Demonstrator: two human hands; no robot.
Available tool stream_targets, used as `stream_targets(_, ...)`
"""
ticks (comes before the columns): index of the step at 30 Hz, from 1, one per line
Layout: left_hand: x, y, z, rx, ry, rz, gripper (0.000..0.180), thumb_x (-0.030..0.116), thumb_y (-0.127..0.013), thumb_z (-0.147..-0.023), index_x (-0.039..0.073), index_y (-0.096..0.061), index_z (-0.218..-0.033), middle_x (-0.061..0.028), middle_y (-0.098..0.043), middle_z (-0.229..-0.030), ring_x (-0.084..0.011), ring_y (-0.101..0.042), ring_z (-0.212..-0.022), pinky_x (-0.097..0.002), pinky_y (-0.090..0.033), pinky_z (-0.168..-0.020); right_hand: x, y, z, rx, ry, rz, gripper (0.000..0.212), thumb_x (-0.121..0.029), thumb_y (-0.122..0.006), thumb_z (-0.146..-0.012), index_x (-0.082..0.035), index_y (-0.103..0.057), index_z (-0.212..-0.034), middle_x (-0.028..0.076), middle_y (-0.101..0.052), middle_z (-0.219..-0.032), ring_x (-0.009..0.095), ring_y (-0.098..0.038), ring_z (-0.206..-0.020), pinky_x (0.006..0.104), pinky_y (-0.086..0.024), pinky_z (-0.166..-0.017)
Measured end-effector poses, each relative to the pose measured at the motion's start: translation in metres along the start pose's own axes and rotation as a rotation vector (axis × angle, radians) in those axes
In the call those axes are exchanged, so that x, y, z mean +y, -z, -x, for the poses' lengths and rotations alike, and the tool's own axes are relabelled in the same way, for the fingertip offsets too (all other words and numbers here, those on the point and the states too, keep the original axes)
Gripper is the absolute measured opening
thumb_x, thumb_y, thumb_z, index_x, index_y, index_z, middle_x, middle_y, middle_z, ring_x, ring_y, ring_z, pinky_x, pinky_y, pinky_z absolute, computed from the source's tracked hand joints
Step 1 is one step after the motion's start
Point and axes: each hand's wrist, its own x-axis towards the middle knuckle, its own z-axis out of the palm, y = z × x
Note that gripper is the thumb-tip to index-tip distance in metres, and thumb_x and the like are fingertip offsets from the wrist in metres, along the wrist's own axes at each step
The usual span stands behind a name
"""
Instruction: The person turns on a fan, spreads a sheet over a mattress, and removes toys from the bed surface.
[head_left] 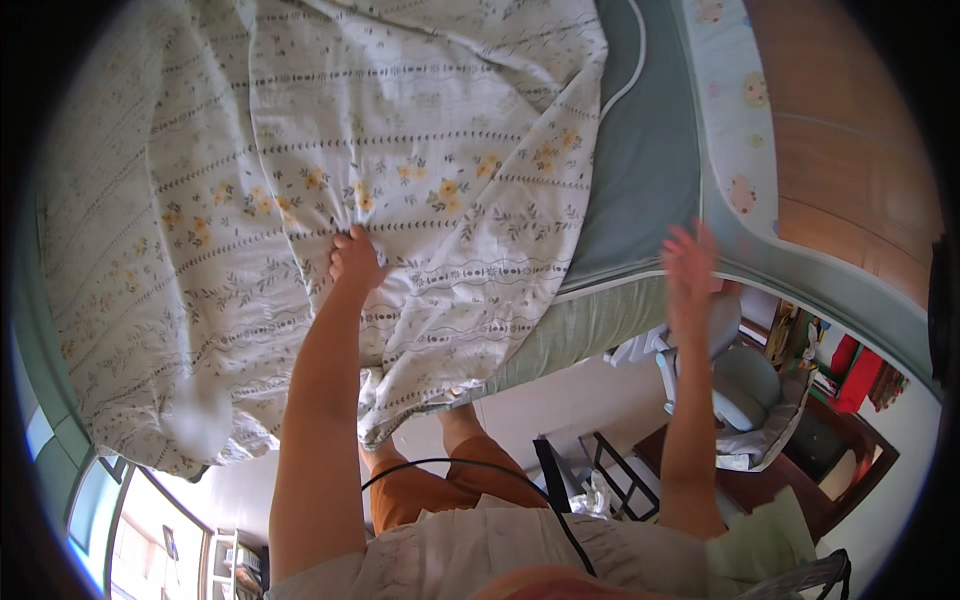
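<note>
A white quilt (420, 100) with yellow flowers and dark patterned stripes covers most of the bed, its right edge folded over on itself. My left hand (357, 260) is closed on the quilt near its middle, and creases fan out from the fingers. Off to the right, my right hand (690, 262) is raised near the bed's edge, blurred by motion, with its fingers apart and nothing in them. Beneath the quilt's right side, a grey-green bed sheet (645, 170) shows.
A pale printed bed bumper (745, 130) runs along the right side by a wooden panel (840, 170). A grey chair (745, 385) stands at lower right near a dark wooden desk (815, 470). A white cable (632, 75) lies on the sheet. Windows (140, 530) are at lower left.
</note>
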Motion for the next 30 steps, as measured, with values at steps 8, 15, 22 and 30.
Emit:
stream_targets(8,0.017,-0.01,-0.011,-0.025,-0.01,-0.04,0.085,0.034,-0.086,-0.066,0.001,-0.031,-0.122,-0.0258,-0.042,-0.121,-0.0422,-0.057,-0.108,-0.047,-0.051,-0.09,0.151,-0.178,-0.012,-0.051,-0.547,-0.055,0.035,-0.024,-0.066,-0.084,0.005,-0.064,-0.104,0.018,-0.069,-0.088,0.025,-0.066,-0.085,0.0356,-0.049,-0.074)
stream_targets(15,0.004,-0.011,-0.016,-0.041,-0.093,-0.04,0.087,0.027,-0.084,-0.063,-0.007,-0.028,-0.12,-0.0309,-0.043,-0.117,-0.0451,-0.056,-0.105,-0.042,-0.052,-0.089,0.078,-0.049,-0.031,0.076,-0.2,0.465,0.027,-0.026,-0.058,-0.094,0.0,-0.064,-0.094,0.017,-0.067,-0.079,0.035,-0.065,-0.072,0.0393,-0.049,-0.068)
stream_targets(22,0.022,-0.007,-0.023,-0.098,-0.088,-0.113,0.091,0.027,-0.082,-0.057,-0.016,-0.029,-0.118,-0.0317,-0.045,-0.112,-0.0423,-0.055,-0.101,-0.0393,-0.054,-0.087,0.243,-0.018,0.012,0.102,-0.403,0.633,0.03,-0.03,-0.057,-0.093,-0.001,-0.064,-0.098,0.018,-0.064,-0.077,0.03,-0.059,-0.067,0.0368,-0.046,-0.065)
stream_targets(30,0.004,-0.009,-0.012,-0.018,-0.077,-0.118,0.08,0.024,-0.082,-0.061,-0.009,-0.036,-0.117,-0.0273,-0.046,-0.112,-0.0406,-0.061,-0.1,-0.0395,-0.055,-0.084,0.275,-0.024,0.005,0.095,-0.866,-0.632,0.043,-0.036,-0.053,-0.094,-0.002,-0.059,-0.119,0.008,-0.064,-0.109,0.021,-0.062,-0.098,0.0347,-0.05,-0.086)
